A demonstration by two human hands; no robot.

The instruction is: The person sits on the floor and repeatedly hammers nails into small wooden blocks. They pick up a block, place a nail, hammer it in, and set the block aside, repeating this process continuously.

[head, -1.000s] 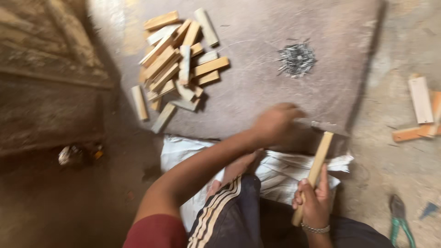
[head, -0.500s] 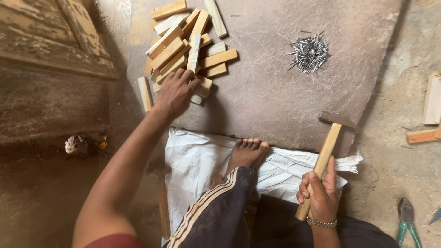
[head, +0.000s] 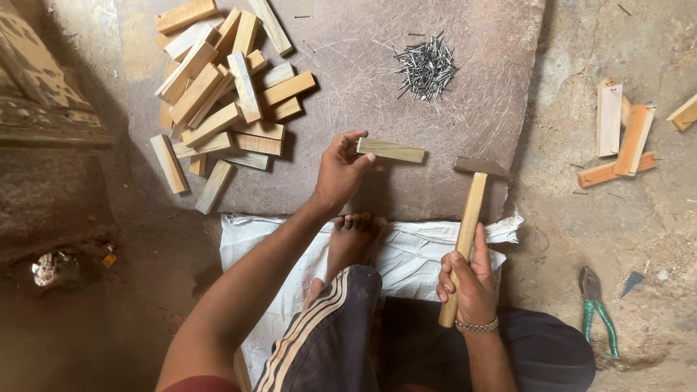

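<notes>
Item: one short wooden block [head: 390,150], pinched at its left end by my left hand [head: 340,173] on the stone slab [head: 348,65], right hand [head: 468,279] clenched round the hammer [head: 468,218], nails [head: 425,67] far, block pile [head: 218,94] left; I judged laying it flat and steady best.

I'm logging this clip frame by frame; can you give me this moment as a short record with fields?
Left hand: holds one small wooden block by its end
Right hand: grips a wooden-handled hammer, head resting on the slab
Block pile: upper left
Nails: loose heap, upper middle
Pliers: green handles, on the ground at right
</notes>
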